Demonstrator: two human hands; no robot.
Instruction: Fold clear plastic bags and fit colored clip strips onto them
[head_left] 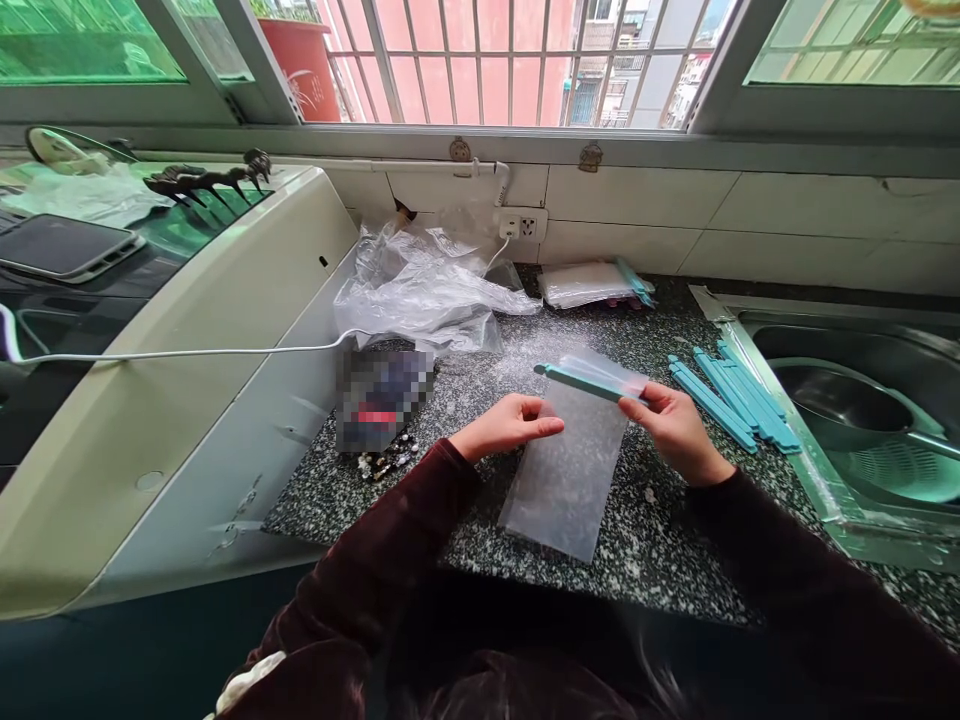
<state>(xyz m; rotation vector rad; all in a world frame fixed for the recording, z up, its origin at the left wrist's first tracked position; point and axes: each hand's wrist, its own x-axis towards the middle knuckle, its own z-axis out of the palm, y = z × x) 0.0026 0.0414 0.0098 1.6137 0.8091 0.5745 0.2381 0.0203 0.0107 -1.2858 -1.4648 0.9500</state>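
Observation:
A translucent plastic bag [566, 480] hangs in front of me over the speckled counter. Across its upper part lies a teal bag sealing clip [592, 384], slanting down to the right, with some of the film sticking out above it. My right hand [679, 430] is closed, pinching the clip's right end between thumb and fingers along with the film. At the bag's left edge, my left hand [510, 425] is closed, its thumb lying over the film and its fingers curled behind. The clip's left end sticks out free beyond the film.
Several teal clips [731, 395] lie by the sink [840, 320]. Along the back wall sit stacked clear bags [589, 284] and crumpled plastic [427, 285]. A blurred dark object [386, 400] lies left. A white cable [187, 354] crosses from the white appliance [247, 300].

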